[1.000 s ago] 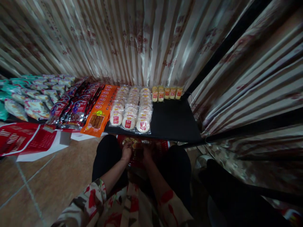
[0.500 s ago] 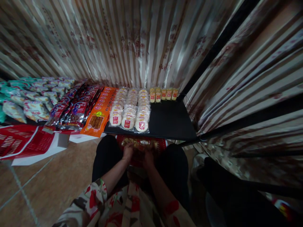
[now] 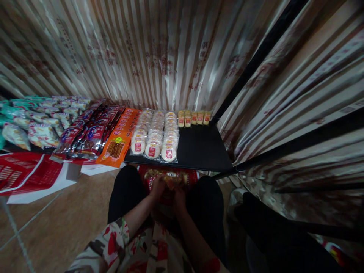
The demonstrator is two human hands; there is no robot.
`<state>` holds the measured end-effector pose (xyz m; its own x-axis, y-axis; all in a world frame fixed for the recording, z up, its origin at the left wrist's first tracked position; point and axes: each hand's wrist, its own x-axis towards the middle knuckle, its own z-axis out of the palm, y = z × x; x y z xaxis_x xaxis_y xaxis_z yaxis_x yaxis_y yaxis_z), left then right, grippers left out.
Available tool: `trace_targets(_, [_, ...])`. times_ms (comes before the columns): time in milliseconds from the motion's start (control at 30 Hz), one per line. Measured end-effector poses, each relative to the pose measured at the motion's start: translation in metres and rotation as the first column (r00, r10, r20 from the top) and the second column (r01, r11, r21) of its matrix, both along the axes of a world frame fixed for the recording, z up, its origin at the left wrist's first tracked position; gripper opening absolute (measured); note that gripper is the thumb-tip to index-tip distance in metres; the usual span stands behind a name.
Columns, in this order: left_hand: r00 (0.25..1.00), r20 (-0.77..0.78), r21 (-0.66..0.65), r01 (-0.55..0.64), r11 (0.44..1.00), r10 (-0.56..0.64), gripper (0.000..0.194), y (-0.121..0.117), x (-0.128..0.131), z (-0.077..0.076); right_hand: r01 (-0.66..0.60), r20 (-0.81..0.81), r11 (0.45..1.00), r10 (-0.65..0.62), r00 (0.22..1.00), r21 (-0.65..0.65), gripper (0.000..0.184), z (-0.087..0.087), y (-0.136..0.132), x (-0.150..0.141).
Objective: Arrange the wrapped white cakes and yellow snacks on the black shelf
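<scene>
Between my knees, below the shelf edge, stands a red basket with small yellowish wrapped snacks in it. My left hand and my right hand are close together over its near side. Both have closed fingers on a small wrapped snack, orange-yellow in the dim light; its exact kind is unclear. On the black shelf ahead, small yellow wrapped cakes stand in a short row at the back, right of three rows of round white packaged crackers.
Left along the shelf lie orange snack bags, dark red bags and white bags. A red plastic basket is at the lower left. Black poles and a striped curtain enclose the shelf. Another person's leg is at right.
My hands have drawn slightly back toward me, and the small orange-yellow snack now shows between them. The view has shifted slightly.
</scene>
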<state>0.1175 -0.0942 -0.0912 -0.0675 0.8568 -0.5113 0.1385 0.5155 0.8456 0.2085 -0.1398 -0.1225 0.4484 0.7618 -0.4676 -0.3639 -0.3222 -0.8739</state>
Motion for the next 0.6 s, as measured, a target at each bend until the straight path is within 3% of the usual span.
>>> trace_targets(100, [0.997, -0.067, 0.038, 0.052, 0.998, -0.050, 0.033, 0.000, 0.002, 0.002, 0.024, -0.071, 0.998, -0.029, 0.997, -0.062, 0.018, 0.010, -0.004, 0.002])
trace_targets(400, [0.968, -0.163, 0.178, 0.219, 0.959, -0.191, 0.026, -0.002, 0.009, 0.028, 0.001, -0.045, 1.000, 0.000, 0.999, 0.027, 0.025, 0.037, -0.012, 0.016])
trace_targets(600, [0.962, -0.183, 0.270, 0.249, 0.930, -0.204, 0.026, -0.003, 0.016, 0.042, -0.010, -0.070, 0.996, 0.016, 0.997, 0.083, 0.029, 0.047, -0.015, 0.026])
